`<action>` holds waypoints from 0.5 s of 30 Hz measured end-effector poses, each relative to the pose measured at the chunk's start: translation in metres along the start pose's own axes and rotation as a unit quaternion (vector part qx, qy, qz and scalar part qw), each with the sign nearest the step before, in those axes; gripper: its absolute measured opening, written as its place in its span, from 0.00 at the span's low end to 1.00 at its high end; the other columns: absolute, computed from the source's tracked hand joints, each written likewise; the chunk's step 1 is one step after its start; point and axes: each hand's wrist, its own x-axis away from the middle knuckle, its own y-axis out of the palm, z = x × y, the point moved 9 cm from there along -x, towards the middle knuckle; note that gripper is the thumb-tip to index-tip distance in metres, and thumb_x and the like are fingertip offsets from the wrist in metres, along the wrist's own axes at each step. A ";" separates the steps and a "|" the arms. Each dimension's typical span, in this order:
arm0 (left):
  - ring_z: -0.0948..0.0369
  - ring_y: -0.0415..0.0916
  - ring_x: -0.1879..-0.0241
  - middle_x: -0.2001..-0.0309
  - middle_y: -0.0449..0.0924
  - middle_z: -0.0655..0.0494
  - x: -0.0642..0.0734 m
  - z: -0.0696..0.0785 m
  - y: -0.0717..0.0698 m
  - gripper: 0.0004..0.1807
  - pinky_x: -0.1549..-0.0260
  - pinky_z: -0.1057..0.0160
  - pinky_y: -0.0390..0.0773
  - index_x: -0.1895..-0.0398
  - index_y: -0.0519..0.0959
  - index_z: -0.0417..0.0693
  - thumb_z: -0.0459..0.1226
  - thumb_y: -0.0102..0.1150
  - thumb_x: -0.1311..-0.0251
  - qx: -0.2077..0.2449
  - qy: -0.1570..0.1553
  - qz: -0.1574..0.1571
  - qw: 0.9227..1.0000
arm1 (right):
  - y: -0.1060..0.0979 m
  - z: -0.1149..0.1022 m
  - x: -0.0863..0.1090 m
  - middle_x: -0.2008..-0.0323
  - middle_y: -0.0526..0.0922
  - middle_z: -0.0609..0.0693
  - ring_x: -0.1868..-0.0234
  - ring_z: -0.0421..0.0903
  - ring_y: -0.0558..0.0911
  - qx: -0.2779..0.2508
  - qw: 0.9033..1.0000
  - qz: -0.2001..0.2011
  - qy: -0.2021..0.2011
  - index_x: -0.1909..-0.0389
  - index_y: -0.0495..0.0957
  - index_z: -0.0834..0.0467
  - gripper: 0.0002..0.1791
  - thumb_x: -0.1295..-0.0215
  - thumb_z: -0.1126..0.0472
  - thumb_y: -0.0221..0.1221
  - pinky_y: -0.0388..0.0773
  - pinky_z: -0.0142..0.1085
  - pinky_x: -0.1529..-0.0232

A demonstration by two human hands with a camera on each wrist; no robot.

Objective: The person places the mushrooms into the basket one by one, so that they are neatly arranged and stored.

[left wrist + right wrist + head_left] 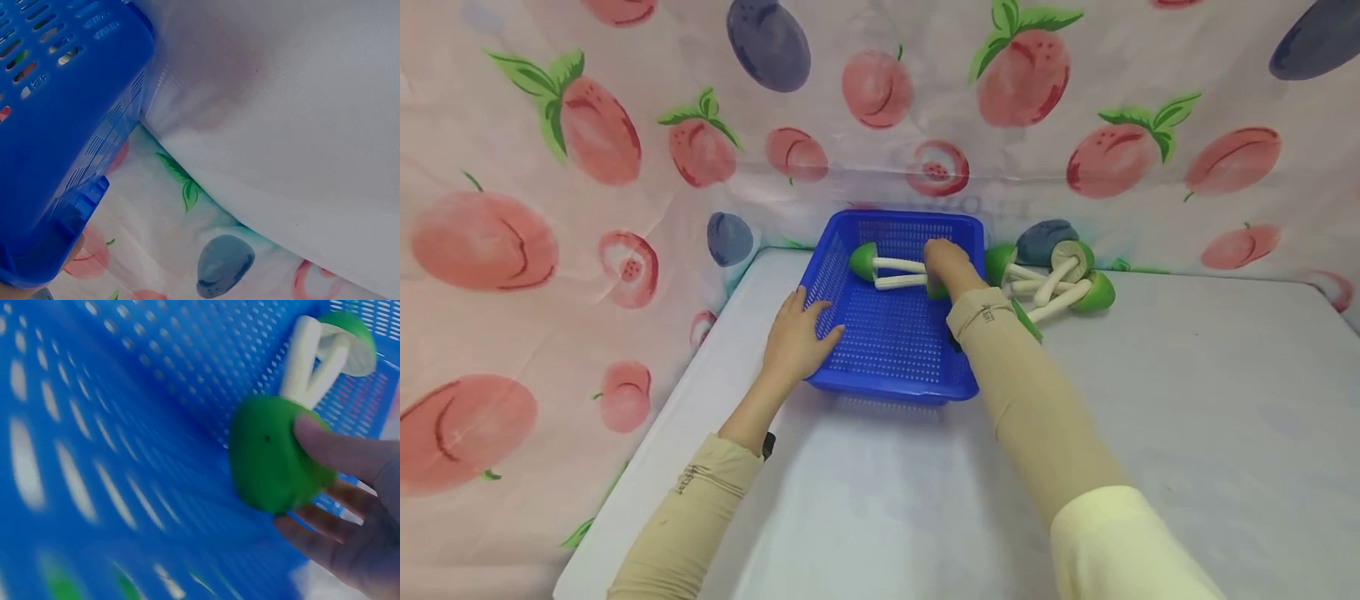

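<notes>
A blue plastic basket [887, 388] with slotted walls stands on the table. My left hand [793, 342] holds its left rim, thumb inside; the left wrist view shows the basket's outer side [56, 119] and only bits of fingers under the rim. Inside the basket, my right hand [350, 494] pinches the green cap of a toy mushroom [269, 459] between thumb and fingers. That mushroom's white stem lies alongside the stem of another green-capped toy mushroom [863, 262], which rests near the basket's back left. My right hand partly hides the held cap in the head view.
Several more green-capped toy mushrooms [1093, 293] lie in a pile just right of the basket, partly behind my right forearm. A fruit-patterned cloth [865, 167] hangs along the back and left of the white table [1195, 417].
</notes>
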 end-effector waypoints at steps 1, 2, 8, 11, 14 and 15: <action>0.40 0.47 0.28 0.30 0.52 0.32 0.000 0.001 0.001 0.28 0.31 0.42 0.53 0.38 0.71 0.43 0.48 0.54 0.38 0.000 0.001 0.000 1.000 | 0.001 0.002 -0.002 0.42 0.73 0.61 0.41 0.60 0.71 -0.006 1.000 0.014 0.003 0.49 0.73 0.65 0.25 0.52 0.71 0.65 0.71 0.50 0.41; 0.40 0.47 0.28 0.30 0.52 0.32 0.001 0.001 0.001 0.28 0.31 0.42 0.53 0.38 0.71 0.43 0.48 0.54 0.38 0.000 0.001 0.000 1.000 | 0.002 0.004 -0.004 0.42 0.73 0.61 0.41 0.60 0.71 -0.013 1.000 0.028 0.006 0.51 0.74 0.64 0.23 0.52 0.72 0.64 0.72 0.51 0.42; 0.40 0.48 0.28 0.30 0.52 0.32 0.002 0.001 0.000 0.28 0.31 0.42 0.53 0.39 0.72 0.44 0.49 0.54 0.38 -0.001 -0.001 0.002 1.000 | 0.005 0.009 -0.016 0.47 0.77 0.60 0.44 0.60 0.74 -0.054 0.994 0.096 0.011 0.57 0.76 0.64 0.11 0.41 0.72 0.53 0.73 0.50 0.44; 0.40 0.48 0.28 0.30 0.53 0.32 0.001 0.001 -0.002 0.27 0.32 0.42 0.54 0.40 0.72 0.43 0.49 0.54 0.38 -0.003 0.002 0.007 1.000 | 0.002 0.010 -0.021 0.51 0.79 0.60 0.47 0.57 0.77 -0.053 0.992 0.117 0.004 0.59 0.76 0.64 0.10 0.42 0.73 0.53 0.74 0.47 0.44; 0.40 0.48 0.28 0.30 0.53 0.32 -0.001 0.001 -0.002 0.27 0.32 0.42 0.54 0.40 0.72 0.43 0.49 0.54 0.38 -0.002 0.003 0.006 1.000 | 0.001 0.011 -0.023 0.49 0.77 0.60 0.46 0.57 0.76 -0.050 0.991 0.122 0.002 0.57 0.75 0.63 0.11 0.42 0.73 0.53 0.73 0.48 0.44; 0.40 0.48 0.28 0.30 0.53 0.32 -0.001 0.001 -0.001 0.27 0.32 0.42 0.54 0.40 0.72 0.43 0.49 0.54 0.38 -0.002 0.003 0.004 1.000 | 0.002 0.011 -0.022 0.46 0.75 0.61 0.44 0.58 0.74 -0.052 0.992 0.118 0.004 0.56 0.74 0.63 0.12 0.40 0.73 0.53 0.72 0.50 0.43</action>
